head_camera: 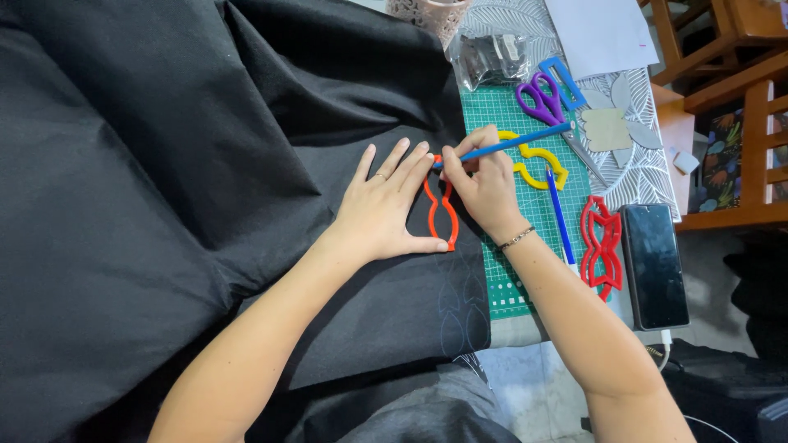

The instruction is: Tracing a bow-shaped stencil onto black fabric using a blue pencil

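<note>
From above, the left hand (384, 212) lies flat on the black cloth (164, 180), fingers spread out, pressing down an orange curvy template (441, 212). The right hand (486, 184) has its fingers closed around a blue pencil (513, 143), tip touching the top of the template. Nearby on the green mat (501, 111) lie purple scissors (543, 100), a yellow template (542, 164), a red template (601, 244) and a dark phone (654, 264).

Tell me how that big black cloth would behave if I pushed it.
The black cloth is probably floppy: it already lies in folds. It would likely bunch rather than slide whole, which may be why the left hand presses the orange outline template down.
</note>
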